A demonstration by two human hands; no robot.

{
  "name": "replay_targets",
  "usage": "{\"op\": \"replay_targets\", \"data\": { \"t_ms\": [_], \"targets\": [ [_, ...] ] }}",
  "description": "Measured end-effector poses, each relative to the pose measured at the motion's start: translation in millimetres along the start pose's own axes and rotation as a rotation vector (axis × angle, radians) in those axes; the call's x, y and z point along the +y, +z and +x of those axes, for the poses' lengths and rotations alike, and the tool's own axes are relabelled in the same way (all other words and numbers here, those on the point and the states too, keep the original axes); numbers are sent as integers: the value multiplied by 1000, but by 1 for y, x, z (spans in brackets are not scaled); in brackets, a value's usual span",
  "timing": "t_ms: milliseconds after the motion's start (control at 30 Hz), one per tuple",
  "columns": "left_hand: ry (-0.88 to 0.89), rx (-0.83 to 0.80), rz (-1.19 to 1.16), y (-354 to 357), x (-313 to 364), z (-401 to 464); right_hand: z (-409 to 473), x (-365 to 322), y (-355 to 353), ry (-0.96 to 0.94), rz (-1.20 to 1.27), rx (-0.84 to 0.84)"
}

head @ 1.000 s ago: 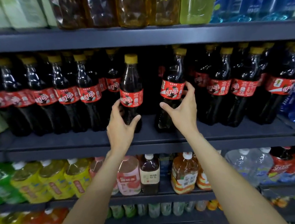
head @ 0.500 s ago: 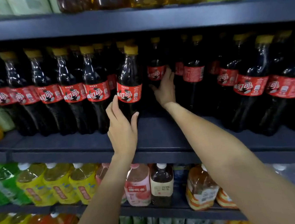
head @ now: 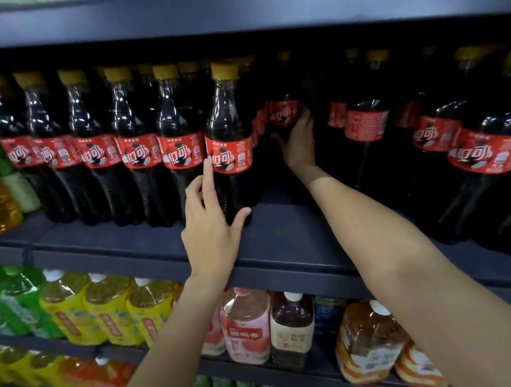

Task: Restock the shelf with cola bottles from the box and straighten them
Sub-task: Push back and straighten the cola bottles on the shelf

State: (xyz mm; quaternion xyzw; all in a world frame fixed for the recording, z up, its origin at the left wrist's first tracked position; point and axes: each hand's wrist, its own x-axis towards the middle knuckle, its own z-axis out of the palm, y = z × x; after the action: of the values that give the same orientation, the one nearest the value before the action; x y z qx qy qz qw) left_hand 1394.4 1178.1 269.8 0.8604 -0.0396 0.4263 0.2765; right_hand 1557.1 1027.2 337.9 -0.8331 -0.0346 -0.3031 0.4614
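1. The dark shelf (head: 284,231) has a bare strip along its front edge, widest right in front of me, where the row of cola bottles breaks.
2. That break is a dark gap between the front cola bottle (head: 230,139) and the bottles to the right (head: 367,123); my right forearm fills most of it.
3. To the left, yellow-capped cola bottles (head: 96,147) stand shoulder to shoulder, so there is no room between them.
4. The upper shelf board (head: 226,8) hangs close above the caps.
5. My left hand (head: 210,227) is loosely open: the thumb rests by the base of the front cola bottle, the fingers are spread up its left side, and the index tip touches the lower edge of its red label. It does not wrap the bottle.
6. My right hand (head: 298,144) reaches deep into the gap, fingers curled around a rear cola bottle (head: 283,112) just below its label; how firm the grip is I cannot tell in the shadow.
7. Tea and juice bottles (head: 247,324) sit on the lower shelf beneath my arms.
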Motion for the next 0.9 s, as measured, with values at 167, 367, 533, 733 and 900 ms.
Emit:
{"op": "replay_targets", "data": {
  "t_ms": [167, 367, 533, 733, 900],
  "targets": [
    [-39, 30, -26, 2, 2, -3, -19, -2, -17, 5, -43, -133],
    [-80, 45, -66, 0, 6, -6, -97, 9, -86, -269, -186, 424],
    [-121, 36, -81, 1, 7, -5, -86, 17, -96, -34, -319, 492],
    [-131, 46, -81, -3, 5, -2, -68, 22, -91, 286, -132, 259],
    [-74, 37, -85, -5, 7, 6, -81, 28, -97, 150, 179, 128]
  ]
}}
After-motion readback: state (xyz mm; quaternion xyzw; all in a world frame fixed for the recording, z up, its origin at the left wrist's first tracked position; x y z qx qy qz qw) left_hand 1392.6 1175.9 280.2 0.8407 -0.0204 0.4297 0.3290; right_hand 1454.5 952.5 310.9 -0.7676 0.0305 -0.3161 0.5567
